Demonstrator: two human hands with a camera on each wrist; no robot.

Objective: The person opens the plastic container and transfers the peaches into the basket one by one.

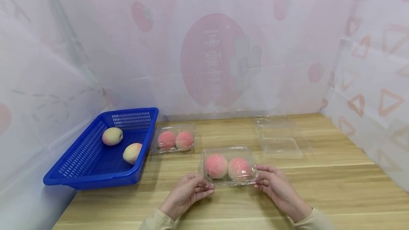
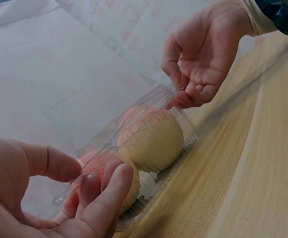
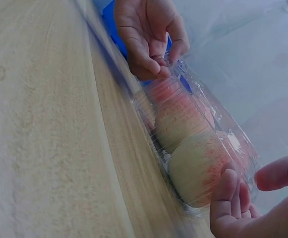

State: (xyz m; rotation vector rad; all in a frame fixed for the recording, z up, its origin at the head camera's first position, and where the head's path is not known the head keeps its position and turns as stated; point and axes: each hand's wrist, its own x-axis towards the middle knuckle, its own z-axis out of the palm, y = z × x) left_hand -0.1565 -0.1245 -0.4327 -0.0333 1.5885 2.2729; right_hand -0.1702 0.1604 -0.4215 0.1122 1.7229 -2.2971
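Note:
A clear plastic clamshell box (image 1: pixel 234 150) sits on the table near its front, its lid lying over two pink-and-cream peaches (image 1: pixel 216 166). My left hand (image 1: pixel 188 192) pinches the box's near left corner at the rim between thumb and fingers. At the opposite near corner, my right hand (image 1: pixel 277 188) holds the rim in the same way. From the left wrist view, the box's ribbed side (image 2: pixel 156 141) shows both peaches behind it. The right wrist view has the thumb above the rim and the fingers against the box's side (image 3: pixel 183 163).
To the left stands a blue plastic basket (image 1: pixel 92 181) with two peaches (image 1: pixel 112 136) in it. Beside it is another clear box (image 1: pixel 175 127) holding two peaches. At the back right lies an open clear box (image 1: pixel 281 144). Printed cloth (image 1: pixel 159 63) walls the table.

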